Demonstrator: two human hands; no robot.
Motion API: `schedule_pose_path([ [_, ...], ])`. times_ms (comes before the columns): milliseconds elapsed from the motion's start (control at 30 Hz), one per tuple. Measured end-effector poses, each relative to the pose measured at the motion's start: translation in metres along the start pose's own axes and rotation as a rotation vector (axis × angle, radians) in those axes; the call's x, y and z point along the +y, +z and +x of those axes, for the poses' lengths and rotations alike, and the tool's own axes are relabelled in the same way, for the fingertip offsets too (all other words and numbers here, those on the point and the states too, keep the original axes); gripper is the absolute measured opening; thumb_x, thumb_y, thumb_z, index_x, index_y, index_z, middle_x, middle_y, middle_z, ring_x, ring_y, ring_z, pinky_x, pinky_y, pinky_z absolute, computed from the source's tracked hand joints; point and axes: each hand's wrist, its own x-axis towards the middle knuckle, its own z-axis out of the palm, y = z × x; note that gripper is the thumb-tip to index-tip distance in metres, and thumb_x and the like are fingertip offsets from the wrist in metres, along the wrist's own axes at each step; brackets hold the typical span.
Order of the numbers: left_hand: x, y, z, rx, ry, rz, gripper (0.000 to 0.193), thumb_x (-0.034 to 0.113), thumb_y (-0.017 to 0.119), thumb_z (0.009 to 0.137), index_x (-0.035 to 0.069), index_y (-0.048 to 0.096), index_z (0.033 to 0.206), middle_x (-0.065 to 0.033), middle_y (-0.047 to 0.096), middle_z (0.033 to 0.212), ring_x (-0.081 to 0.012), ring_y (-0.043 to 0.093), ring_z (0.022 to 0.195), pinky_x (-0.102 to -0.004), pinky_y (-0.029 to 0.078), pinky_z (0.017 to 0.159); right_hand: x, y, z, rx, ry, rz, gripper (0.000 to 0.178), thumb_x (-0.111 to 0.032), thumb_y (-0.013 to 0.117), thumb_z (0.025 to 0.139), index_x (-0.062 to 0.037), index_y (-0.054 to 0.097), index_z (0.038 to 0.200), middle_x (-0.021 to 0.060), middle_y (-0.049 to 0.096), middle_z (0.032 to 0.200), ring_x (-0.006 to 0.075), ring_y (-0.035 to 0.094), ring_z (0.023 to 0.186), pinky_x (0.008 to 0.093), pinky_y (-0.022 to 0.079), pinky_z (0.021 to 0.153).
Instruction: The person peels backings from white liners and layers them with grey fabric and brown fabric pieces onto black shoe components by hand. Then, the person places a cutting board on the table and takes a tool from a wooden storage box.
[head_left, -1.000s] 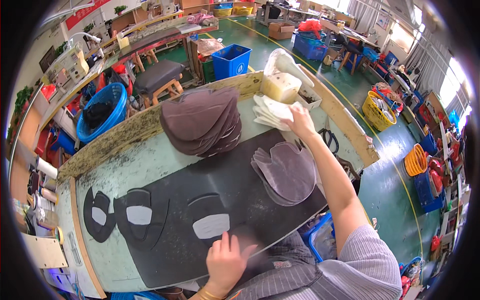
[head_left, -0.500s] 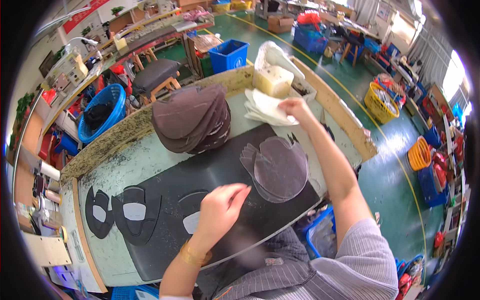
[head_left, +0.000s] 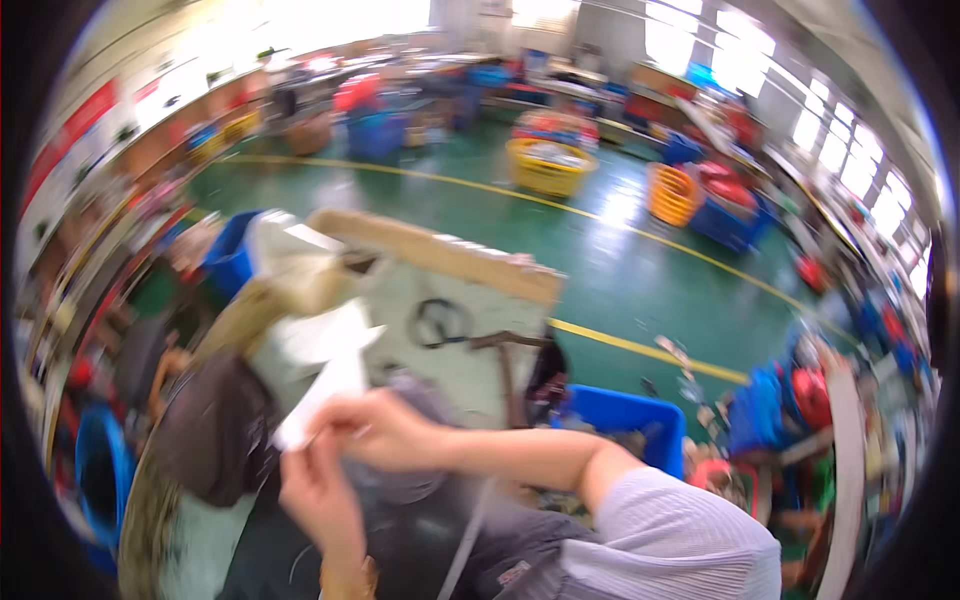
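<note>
A thin white sheet piece (head_left: 343, 376) is pinched between the fingers of my right hand (head_left: 392, 432), near its lower edge. My left hand (head_left: 322, 490) meets the right one there, its fingertips closed together at the same edge. Just beyond lies a stack of white pieces (head_left: 318, 332). To the left of my hands stands a tall stack of dark brown pieces (head_left: 212, 428). A black mat (head_left: 400, 545) lies below my hands, and grey-brown pieces (head_left: 410, 484) show partly behind my right forearm. Motion blurs the fingers' fine detail.
On the pale tabletop lie a black ring (head_left: 438, 323) and a dark hammer-like tool (head_left: 508, 365). A wooden rim (head_left: 450, 255) borders the table. A blue bin (head_left: 640, 425) stands by its right side. Yellow (head_left: 550, 170) and orange baskets (head_left: 673, 195) stand farther off on the green floor.
My view has swung to the right. My right hand has drawn a white piece from the stack back toward me, and my left hand has come up to meet it.
</note>
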Motion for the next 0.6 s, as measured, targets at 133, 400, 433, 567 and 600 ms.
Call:
schedule_pose_path([
  [133,0.01,-0.031,-0.037,0.074,0.182,0.388,0.024,0.017,0.052,0.096,-0.005,0.063,0.098,-0.0215,0.065,0.082,-0.0319,0.06,0.065,-0.0354,0.047,0.061,-0.01,0.027,-0.02,-0.131,0.148,0.322,0.009,-0.002,0.061,0.085,0.0013,0.061,0.094,0.0051,0.062,0.086,0.0105,0.058,0.079,0.0255,0.048,0.07],
  [400,0.003,-0.059,-0.07,-0.02,0.079,0.221,0.023,0.012,0.049,0.097,-0.008,0.058,0.101,-0.0218,0.062,0.087,-0.0246,0.061,0.073,-0.0323,0.049,0.065,-0.019,0.057,-0.041,-0.13,0.207,0.339,0.007,-0.005,0.059,0.087,0.0016,0.056,0.088,0.0042,0.059,0.079,0.0084,0.054,0.072,0.0253,0.045,0.063],
  [433,0.003,-0.06,-0.072,-0.019,0.078,0.222,0.023,0.012,0.049,0.097,-0.008,0.058,0.101,-0.0218,0.062,0.087,-0.0246,0.061,0.073,-0.0323,0.049,0.065,-0.017,0.063,-0.044,-0.094,0.174,0.313,0.008,-0.004,0.059,0.086,0.0006,0.053,0.086,0.0063,0.057,0.079,0.0147,0.055,0.073,0.0284,0.046,0.066],
  [567,-0.001,-0.063,-0.076,0.042,-0.05,-0.055,0.023,0.011,0.05,0.094,-0.009,0.057,0.101,-0.0209,0.061,0.089,-0.0262,0.062,0.076,-0.0311,0.05,0.069,-0.013,0.09,-0.048,0.12,-0.223,-0.082,0.014,-0.002,0.062,0.074,-0.0008,0.048,0.076,0.015,0.05,0.081,0.0348,0.051,0.081,0.0399,0.044,0.07],
  [600,-0.005,-0.068,-0.077,0.038,0.132,0.162,0.023,0.012,0.053,0.092,-0.009,0.057,0.1,-0.0197,0.061,0.087,-0.0258,0.062,0.075,-0.0309,0.05,0.069,-0.015,0.093,-0.047,0.105,-0.216,-0.063,0.014,-0.002,0.062,0.074,-0.0008,0.048,0.076,0.015,0.05,0.081,0.0348,0.051,0.081,0.0399,0.044,0.07],
])
